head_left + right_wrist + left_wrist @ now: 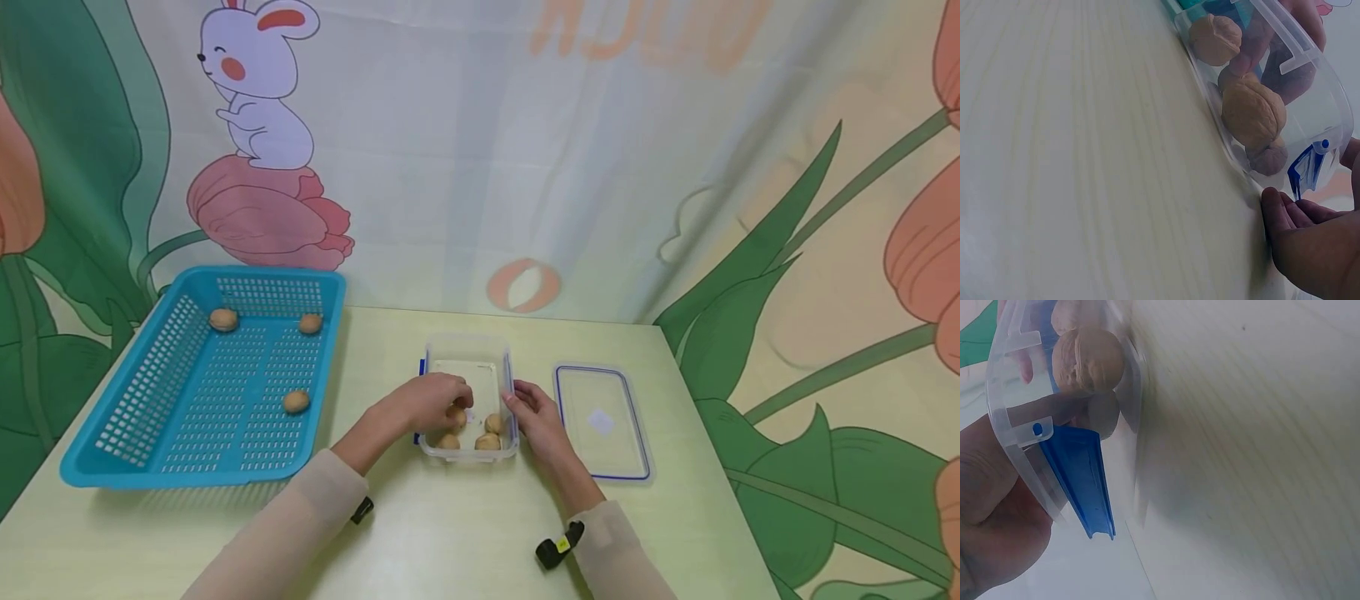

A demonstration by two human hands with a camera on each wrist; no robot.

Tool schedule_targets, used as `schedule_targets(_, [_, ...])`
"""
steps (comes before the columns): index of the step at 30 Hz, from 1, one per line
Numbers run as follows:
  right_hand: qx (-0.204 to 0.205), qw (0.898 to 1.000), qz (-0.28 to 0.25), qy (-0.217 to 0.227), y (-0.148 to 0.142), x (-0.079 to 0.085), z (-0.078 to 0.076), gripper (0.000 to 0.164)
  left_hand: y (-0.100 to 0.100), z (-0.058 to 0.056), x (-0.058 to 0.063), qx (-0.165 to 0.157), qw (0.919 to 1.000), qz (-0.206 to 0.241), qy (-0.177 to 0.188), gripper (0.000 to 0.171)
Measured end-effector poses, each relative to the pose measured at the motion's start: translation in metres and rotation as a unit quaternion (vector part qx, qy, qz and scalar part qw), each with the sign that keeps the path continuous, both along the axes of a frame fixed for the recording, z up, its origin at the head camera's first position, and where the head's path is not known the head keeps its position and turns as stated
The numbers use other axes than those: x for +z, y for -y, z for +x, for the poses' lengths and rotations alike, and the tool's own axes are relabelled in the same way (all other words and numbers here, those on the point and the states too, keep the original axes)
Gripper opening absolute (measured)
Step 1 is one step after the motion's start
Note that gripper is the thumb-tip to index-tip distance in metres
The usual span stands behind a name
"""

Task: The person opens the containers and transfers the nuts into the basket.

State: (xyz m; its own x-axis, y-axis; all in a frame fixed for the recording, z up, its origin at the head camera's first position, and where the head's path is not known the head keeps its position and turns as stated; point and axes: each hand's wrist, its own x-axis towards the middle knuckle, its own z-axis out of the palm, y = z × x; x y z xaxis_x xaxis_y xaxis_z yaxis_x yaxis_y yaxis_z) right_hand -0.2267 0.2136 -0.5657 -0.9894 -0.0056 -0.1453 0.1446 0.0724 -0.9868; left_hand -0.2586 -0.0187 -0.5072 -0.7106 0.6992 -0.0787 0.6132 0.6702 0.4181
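Observation:
A clear plastic food container (pixel 467 457) with blue side latches stands on the table, several walnuts (pixel 487 442) in its near end. My left hand (pixel 433 402) reaches over its left wall and pinches a walnut (pixel 456 417) low inside. Through the clear wall in the right wrist view, those fingertips (pixel 1244 62) show against the walnut. My right hand (pixel 542 421) holds the container's right side, thumb at the rim and fingers along the outside by the blue latch (pixel 1309 167). In the left wrist view, the left latch (pixel 1079 481) hangs open.
A blue perforated basket (pixel 202 479) at the left holds three walnuts (pixel 296 402), spread apart. To the right of the container lies its clear lid (pixel 603 450) with a blue seal. A printed curtain (pixel 420 167) hangs behind the table's far edge.

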Motion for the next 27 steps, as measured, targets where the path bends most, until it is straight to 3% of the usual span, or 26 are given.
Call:
schedule_targets(5, [0.001, 1.000, -0.003, 0.005, 0.001, 0.001, 0.000, 0.058, 0.003, 0.001, -0.003, -0.002, 0.9999, 0.006, -0.014, 0.022])
schedule_targets(12, [-0.001, 1.000, 0.002, 0.000, 0.001, 0.001, 0.000, 0.055, 0.006, 0.000, 0.002, -0.023, 0.9973, 0.065, -0.024, 0.021])
schedule_targets(19, [0.002, 1.000, 0.006, 0.002, 0.001, 0.001, 0.000, 0.057, 0.008, 0.005, 0.023, -0.019, 0.9961, 0.085, -0.016, 0.022])
schedule_targets(27, [-0.002, 1.000, 0.001, 0.002, 0.001, -0.002, -0.002, 0.056, 0.020, 0.018, 0.059, -0.027, 0.9917, 0.120, -0.038, 0.026])
